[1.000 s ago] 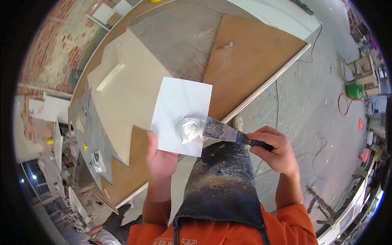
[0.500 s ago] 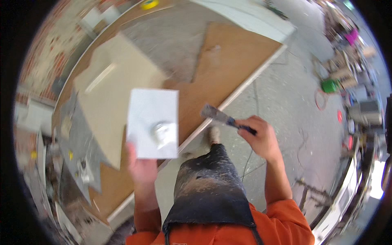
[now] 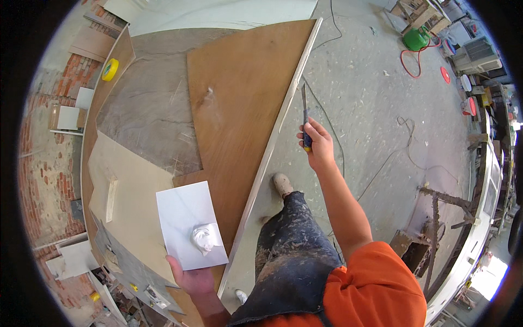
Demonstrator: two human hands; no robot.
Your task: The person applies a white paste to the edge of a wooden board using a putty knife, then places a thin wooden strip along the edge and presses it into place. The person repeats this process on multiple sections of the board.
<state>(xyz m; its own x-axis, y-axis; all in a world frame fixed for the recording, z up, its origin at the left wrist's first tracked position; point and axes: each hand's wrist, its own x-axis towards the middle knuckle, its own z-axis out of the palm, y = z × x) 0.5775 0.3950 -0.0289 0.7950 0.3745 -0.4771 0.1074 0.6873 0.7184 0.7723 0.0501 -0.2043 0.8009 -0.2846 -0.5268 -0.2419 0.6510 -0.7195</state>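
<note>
My left hand [image 3: 195,279] grips a white rectangular board [image 3: 182,210] from below, its thumb along the near left edge. On the board's near part sits a lump of white paste [image 3: 204,238]. My right hand [image 3: 318,144] is closed round the dark handle of a putty knife [image 3: 305,111], whose blade points away from me and shows nearly edge-on. The knife is apart from the paste, over the floor just right of the worktable's pale edge [image 3: 273,131].
Brown wood [image 3: 239,87], a grey slab [image 3: 147,101] and a cream sheet [image 3: 122,169] with a narrow strip [image 3: 111,199] make up the tabletop. A yellow tape roll [image 3: 110,70] lies at its far left. Cables [image 3: 327,114] cross the floor; a green gas cylinder [image 3: 416,39] stands far right.
The view has turned and shifted over the table. My right hand has moved up and away, its putty knife swinging from pointing left to pointing forward. The board with paste sits lower in view.
</note>
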